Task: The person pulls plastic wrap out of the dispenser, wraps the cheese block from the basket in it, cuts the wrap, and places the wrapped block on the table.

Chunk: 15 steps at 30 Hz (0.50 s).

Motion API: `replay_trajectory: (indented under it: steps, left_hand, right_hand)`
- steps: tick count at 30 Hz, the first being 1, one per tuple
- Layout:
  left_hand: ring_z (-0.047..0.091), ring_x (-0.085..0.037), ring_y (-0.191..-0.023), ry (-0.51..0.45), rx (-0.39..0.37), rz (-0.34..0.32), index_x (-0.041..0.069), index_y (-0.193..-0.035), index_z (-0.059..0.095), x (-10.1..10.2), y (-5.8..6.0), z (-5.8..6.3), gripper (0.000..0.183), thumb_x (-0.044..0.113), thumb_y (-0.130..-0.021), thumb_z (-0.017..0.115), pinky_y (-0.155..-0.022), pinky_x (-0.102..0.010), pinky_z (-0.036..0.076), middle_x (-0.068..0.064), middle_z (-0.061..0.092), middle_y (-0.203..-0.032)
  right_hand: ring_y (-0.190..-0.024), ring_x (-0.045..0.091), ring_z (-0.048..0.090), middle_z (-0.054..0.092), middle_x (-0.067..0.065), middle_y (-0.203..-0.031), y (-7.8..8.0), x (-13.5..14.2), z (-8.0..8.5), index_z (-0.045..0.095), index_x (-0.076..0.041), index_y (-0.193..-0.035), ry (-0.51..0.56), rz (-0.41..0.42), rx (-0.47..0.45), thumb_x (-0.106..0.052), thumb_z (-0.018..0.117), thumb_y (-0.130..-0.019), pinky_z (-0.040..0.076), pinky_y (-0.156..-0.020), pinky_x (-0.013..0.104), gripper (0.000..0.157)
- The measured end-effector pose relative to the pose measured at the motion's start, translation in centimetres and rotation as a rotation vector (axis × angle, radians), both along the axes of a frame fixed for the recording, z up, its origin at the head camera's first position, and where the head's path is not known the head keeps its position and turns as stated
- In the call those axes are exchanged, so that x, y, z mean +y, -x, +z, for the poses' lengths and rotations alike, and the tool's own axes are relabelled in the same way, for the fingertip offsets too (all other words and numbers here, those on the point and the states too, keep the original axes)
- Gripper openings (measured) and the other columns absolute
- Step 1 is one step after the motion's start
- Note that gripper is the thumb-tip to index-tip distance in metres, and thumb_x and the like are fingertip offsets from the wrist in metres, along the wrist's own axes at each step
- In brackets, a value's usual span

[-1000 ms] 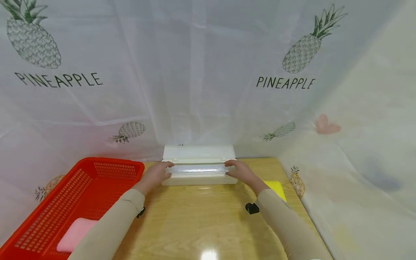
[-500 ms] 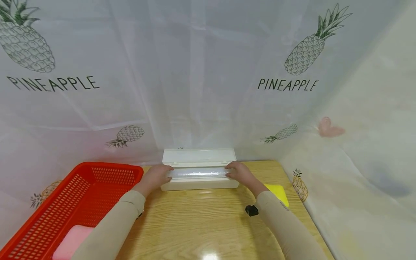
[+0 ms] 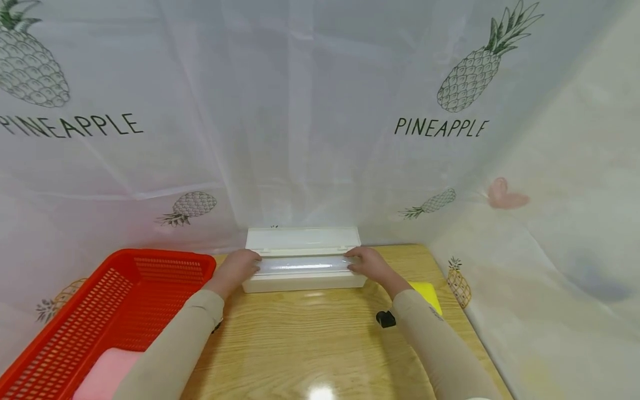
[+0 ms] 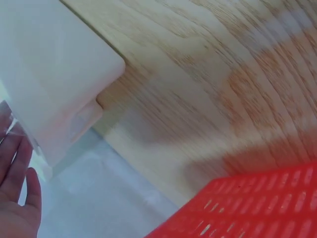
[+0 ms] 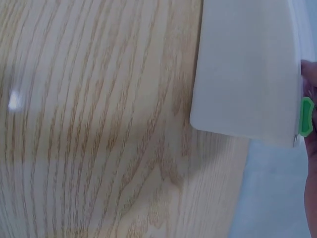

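A white cling film dispenser [image 3: 305, 283] stands at the table's back edge, its lid [image 3: 302, 239] raised against the curtain. Inside it lies a shiny roll of cling film [image 3: 302, 265]. At the roll's left end, my left hand [image 3: 236, 270] grips it between thumb and fingers. My right hand [image 3: 372, 264] holds the opposite end the same way. Close up in the left wrist view, the left fingers [image 4: 12, 158] reach behind the dispenser's wall beside clear film. A green slider [image 5: 306, 116] shows on the dispenser's edge by the right fingers in the right wrist view.
On the left stands a red perforated basket [image 3: 125, 300] with a pink item [image 3: 107, 372] in it. A yellow item [image 3: 427, 295] lies by the right forearm. A pineapple-print curtain [image 3: 300, 139] hangs behind the wooden table [image 3: 300, 339].
Both hands stay at the roll's ends; their fingers have closed in slightly around it. The head view has shifted a little. The dispenser stays at the table's back edge with its lid raised.
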<state>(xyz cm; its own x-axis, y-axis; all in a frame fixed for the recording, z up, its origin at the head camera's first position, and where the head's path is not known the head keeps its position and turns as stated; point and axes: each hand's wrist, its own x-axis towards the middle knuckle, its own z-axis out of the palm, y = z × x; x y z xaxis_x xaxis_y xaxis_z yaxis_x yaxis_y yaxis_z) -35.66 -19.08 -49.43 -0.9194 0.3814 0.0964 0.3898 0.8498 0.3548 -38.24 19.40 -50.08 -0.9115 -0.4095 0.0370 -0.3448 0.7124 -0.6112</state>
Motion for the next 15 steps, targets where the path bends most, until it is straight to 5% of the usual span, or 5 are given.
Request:
replay_trajectory:
  steps: [15]
  left_hand:
    - [0.064,-0.032,-0.098,-0.118,-0.014,0.101,0.002,-0.097,0.076,-0.68,0.8,-0.39,0.012,0.003,-0.09,0.067,-0.089,-0.046,0.05,-0.013,0.071,-0.102]
  right_hand:
    - [-0.101,0.03,0.064,0.069,0.011,-0.106,0.11,0.03,-0.38,0.075,-0.002,-0.099,0.15,-0.075,0.031,-0.004,0.069,-0.089,0.054,-0.083,0.039,0.012]
